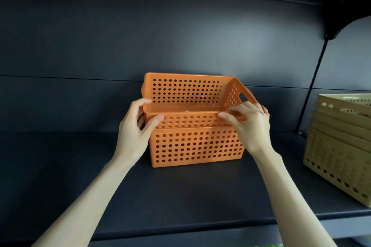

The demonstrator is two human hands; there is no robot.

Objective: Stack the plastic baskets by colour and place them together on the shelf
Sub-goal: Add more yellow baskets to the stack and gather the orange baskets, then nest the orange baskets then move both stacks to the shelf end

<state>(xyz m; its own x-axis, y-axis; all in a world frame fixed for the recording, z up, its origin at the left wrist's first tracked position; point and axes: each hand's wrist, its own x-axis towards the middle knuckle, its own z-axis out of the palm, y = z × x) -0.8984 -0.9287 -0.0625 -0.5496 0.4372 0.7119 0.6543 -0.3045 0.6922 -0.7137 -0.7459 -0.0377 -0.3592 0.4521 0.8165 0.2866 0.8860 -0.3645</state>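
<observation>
Both grips are holding one thing: the left hand is curling round the left end of the upper orange perforated plastic basket, the right hand pinching its near rim at the right corner. At frame centre that basket is tilting, mouth toward the camera, near edge sunk inside the lower orange perforated plastic basket on the dark shelf. Both long axes are running left to right, parallel; the raised far side probably needs dropping level.

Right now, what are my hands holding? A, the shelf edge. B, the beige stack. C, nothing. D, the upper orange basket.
D: the left hand and right hand both grip the front rim of the upper orange basket, tilted inside the lower orange basket; the beige stack stands apart at right.
</observation>
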